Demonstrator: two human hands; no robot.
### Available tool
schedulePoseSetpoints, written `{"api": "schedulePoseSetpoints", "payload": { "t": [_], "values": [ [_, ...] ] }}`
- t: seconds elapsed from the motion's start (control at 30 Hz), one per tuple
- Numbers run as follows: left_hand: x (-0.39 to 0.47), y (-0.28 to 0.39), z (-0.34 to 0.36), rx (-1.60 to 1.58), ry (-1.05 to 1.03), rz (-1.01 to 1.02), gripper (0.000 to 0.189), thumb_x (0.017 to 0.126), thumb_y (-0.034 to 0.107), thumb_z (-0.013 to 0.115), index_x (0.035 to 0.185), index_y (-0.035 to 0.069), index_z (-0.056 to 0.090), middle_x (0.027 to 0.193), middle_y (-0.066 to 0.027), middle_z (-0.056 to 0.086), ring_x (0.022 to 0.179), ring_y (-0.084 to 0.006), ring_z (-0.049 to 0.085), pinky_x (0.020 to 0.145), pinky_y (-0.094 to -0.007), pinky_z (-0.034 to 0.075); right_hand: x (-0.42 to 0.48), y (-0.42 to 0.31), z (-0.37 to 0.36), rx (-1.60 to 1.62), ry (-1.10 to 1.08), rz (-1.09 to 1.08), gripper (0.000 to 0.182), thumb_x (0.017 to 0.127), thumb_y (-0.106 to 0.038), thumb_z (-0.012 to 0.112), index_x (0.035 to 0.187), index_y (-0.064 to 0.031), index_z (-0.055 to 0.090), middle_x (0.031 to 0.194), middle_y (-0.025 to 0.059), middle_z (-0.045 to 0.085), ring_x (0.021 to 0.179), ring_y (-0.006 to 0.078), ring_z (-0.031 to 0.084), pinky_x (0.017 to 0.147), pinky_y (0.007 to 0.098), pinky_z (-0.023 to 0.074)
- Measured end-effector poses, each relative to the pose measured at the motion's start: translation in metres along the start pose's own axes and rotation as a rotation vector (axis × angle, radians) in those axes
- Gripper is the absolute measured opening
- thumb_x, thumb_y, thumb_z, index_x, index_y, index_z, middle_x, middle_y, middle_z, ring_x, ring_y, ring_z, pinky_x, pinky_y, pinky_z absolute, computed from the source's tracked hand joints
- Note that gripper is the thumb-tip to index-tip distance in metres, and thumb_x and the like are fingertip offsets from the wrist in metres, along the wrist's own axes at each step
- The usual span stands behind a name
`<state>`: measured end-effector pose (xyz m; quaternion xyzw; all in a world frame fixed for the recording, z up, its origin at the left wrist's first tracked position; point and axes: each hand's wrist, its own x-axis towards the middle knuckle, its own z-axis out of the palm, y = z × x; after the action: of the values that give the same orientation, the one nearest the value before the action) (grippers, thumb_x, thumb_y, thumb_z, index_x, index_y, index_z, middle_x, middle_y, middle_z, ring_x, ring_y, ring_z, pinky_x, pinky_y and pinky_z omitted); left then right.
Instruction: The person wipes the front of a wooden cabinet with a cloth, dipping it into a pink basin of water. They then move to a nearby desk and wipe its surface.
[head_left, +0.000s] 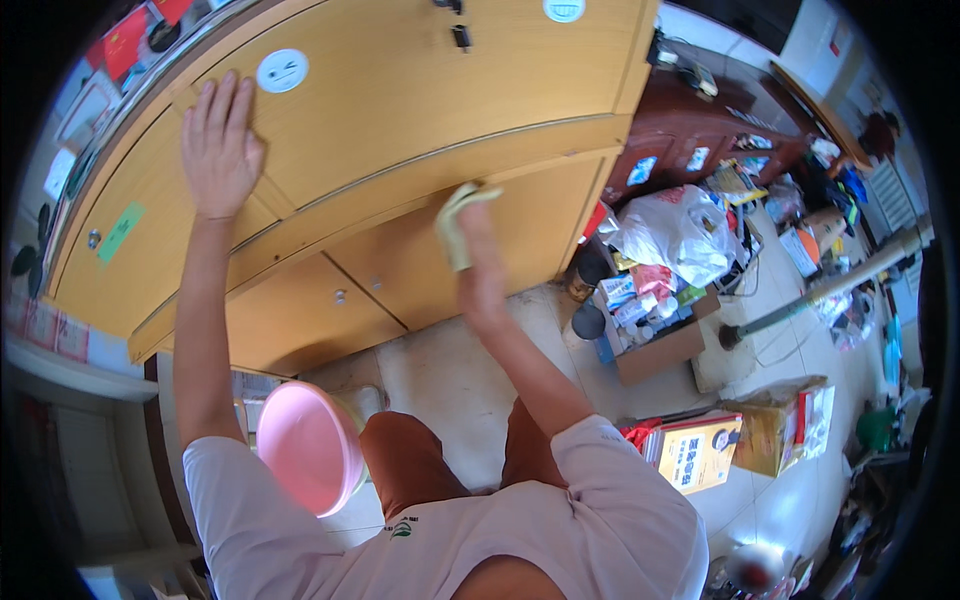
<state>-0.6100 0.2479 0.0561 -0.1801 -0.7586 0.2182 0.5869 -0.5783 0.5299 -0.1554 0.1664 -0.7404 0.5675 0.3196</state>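
A yellow-brown wooden cabinet (420, 112) stands right before me. My left hand (221, 146) lies flat against its upper front, beside a round white winking-face sticker (283, 70). Its fingers point upward and hold nothing. My right hand (478, 225), blurred, grips a pale yellow-green cloth (452, 229) at the lower cabinet door (517, 217), just under the ledge. The cloth hides most of the fingers, and whether it presses on the wood I cannot tell. Small metal knobs (340, 297) sit on the lower doors.
A pink plastic basin (307, 450) stands by my left knee. To the right are a cardboard box (660, 356) of packages and bottles, a white plastic bag (675, 232), a stack of books (694, 454) and a slanting pole (825, 285). A person (879, 136) is in the far background.
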Motion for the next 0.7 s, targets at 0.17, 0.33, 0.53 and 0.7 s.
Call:
{"api": "schedulePoseSetpoints", "payload": {
  "t": [0.17,0.33,0.53,0.7],
  "values": [
    [-0.003,0.002,0.005,0.038,0.034,-0.029,0.055,0.074,0.013,0.05,0.129,0.017,0.049,0.135,0.0003,0.046,0.126,-0.0192,0.04,0.103,-0.0389,0.032,0.019,0.018,-0.04,0.072,0.388,0.11,0.039,0.09,0.005,0.043,0.129,0.0054,0.044,0.138,0.0188,0.04,0.128,0.0258,0.039,0.105,0.0382,0.0308],
    [0.0,0.003,-0.003,0.008,0.016,-0.033,0.056,0.069,0.007,0.054,0.125,0.01,0.051,0.132,-0.0091,0.047,0.123,-0.029,0.042,0.102,-0.0455,0.032,0.036,0.01,0.01,-0.178,0.202,-0.185,0.047,0.086,0.009,0.043,0.133,0.0029,0.039,0.14,0.0244,0.035,0.132,0.0361,0.03,0.107,0.0414,0.0265],
    [0.004,0.005,-0.007,0.005,0.035,-0.023,0.058,0.065,0.005,0.055,0.123,0.009,0.053,0.129,-0.0101,0.049,0.121,-0.0288,0.044,0.1,-0.0461,0.034,0.013,-0.028,0.063,-0.236,-0.008,-0.279,0.06,0.075,0.017,0.039,0.134,0.0063,0.033,0.143,0.0259,0.027,0.135,0.0441,0.018,0.109,0.0472,0.0206],
    [0.002,0.004,-0.007,-0.014,0.033,-0.021,0.061,0.064,0.006,0.056,0.124,0.01,0.051,0.131,-0.0098,0.047,0.124,-0.0277,0.041,0.102,-0.0456,0.032,-0.011,-0.048,0.1,-0.17,-0.162,-0.381,0.062,0.072,0.015,0.042,0.133,0.0068,0.035,0.142,0.0251,0.029,0.134,0.0433,0.02,0.109,0.0471,0.0239]
  ]
}}
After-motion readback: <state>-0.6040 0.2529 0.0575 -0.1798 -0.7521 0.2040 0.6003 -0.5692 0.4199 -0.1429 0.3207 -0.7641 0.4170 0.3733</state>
